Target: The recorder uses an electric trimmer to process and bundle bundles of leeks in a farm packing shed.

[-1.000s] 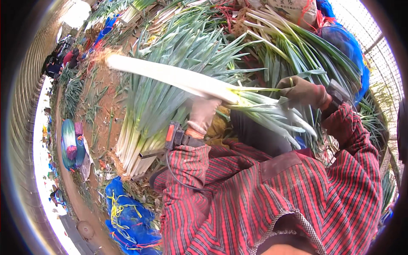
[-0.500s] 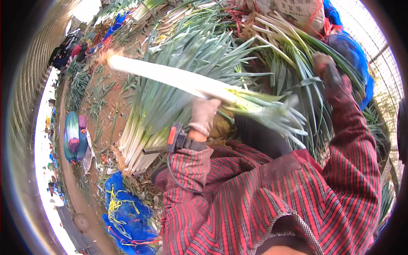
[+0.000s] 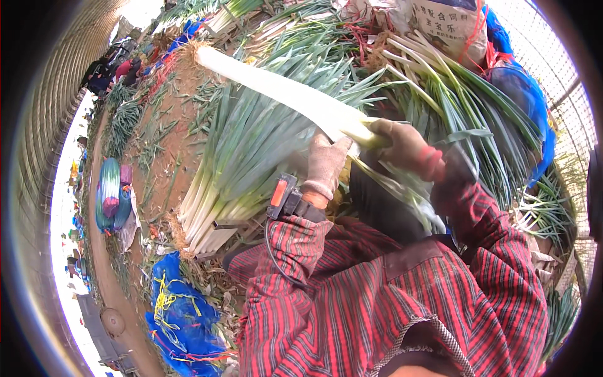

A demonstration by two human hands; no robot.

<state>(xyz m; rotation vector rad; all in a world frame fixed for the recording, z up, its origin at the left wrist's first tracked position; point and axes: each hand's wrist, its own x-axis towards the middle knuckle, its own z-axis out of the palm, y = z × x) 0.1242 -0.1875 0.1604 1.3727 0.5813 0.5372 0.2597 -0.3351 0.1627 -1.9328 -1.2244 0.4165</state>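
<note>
A thick green onion (image 3: 282,91) slants across the middle, its white stalk and tan roots pointing to the upper left. My left hand (image 3: 326,166), in a pale work glove, is closed around it from below. Also gloved, my right hand (image 3: 405,147) grips the stalk where white turns to green. Blurred leaves trail down from beneath that hand toward my lap. Under the held stalk lies a large pile of green onions (image 3: 245,151), roots toward the lower left. A second heap of green onions (image 3: 465,94) lies to the right.
A printed white sack (image 3: 449,28) stands at the top right beside blue netting (image 3: 518,94). More blue netting (image 3: 182,314) with yellow string lies at the lower left. Wrapped onion bundles (image 3: 110,195) rest by the path at left. Leaf scraps litter the dirt floor (image 3: 166,132).
My right hand has come from the right heap to the held onion and closed on it. My left hand and the onion have shifted slightly right, roots moving up.
</note>
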